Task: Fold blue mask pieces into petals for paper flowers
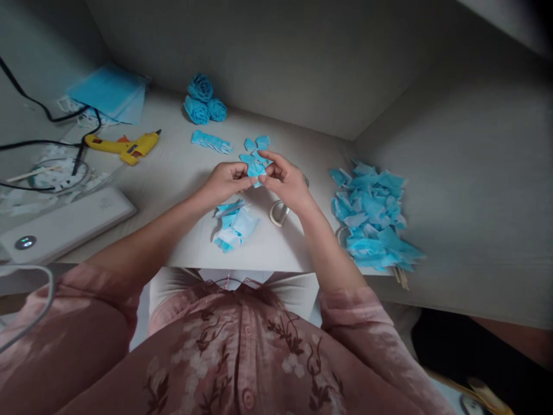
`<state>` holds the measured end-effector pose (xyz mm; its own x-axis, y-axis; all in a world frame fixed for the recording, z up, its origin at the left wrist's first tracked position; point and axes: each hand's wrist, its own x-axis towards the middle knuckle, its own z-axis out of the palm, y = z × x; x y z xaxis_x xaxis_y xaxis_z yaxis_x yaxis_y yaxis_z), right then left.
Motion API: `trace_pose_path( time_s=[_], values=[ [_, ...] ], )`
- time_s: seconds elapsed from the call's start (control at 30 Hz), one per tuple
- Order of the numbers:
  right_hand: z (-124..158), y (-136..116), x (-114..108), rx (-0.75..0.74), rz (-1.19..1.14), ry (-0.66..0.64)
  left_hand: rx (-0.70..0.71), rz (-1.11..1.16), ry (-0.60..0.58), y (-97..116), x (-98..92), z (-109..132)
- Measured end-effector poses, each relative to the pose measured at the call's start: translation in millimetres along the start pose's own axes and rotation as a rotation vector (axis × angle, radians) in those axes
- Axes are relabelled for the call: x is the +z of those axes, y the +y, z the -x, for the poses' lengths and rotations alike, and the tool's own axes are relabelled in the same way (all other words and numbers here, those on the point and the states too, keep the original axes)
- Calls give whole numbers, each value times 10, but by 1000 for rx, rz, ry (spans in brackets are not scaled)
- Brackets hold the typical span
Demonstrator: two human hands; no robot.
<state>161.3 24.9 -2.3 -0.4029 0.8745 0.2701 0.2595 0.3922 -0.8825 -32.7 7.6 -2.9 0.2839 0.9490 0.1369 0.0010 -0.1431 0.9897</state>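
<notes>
Over the middle of the table my left hand (227, 183) and my right hand (286, 180) pinch a small blue fabric petal (256, 167) between them, fingertips close together. Just behind the fingers lie loose blue petals (262, 142). A row of overlapping blue pieces (211, 142) rests farther left. Nearer to me is a loose pile of blue and white pieces (235, 225). Scissors (279, 213) lie beneath my right hand, which hides part of them. Three finished-looking blue fabric roses (201, 95) stand grouped at the back.
A yellow glue gun (125, 147) lies at left, near black cables and a stack of blue sheets (108, 92). A white power bank (69, 225) sits at the front left. On the right, a large heap of blue pieces (371, 207) lies beside the wall, with thin sticks (401, 278) below.
</notes>
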Motion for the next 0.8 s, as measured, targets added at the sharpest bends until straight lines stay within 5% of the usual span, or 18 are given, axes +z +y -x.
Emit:
trace_pose_path(
  time_s=[0.23, 0.8],
  values=[
    [-102, -31, -5, 14, -31, 17, -51, 78, 96, 66, -12, 5],
    [-10, 238, 35, 52, -160, 14, -84, -4, 19, -38, -20, -26]
  ],
)
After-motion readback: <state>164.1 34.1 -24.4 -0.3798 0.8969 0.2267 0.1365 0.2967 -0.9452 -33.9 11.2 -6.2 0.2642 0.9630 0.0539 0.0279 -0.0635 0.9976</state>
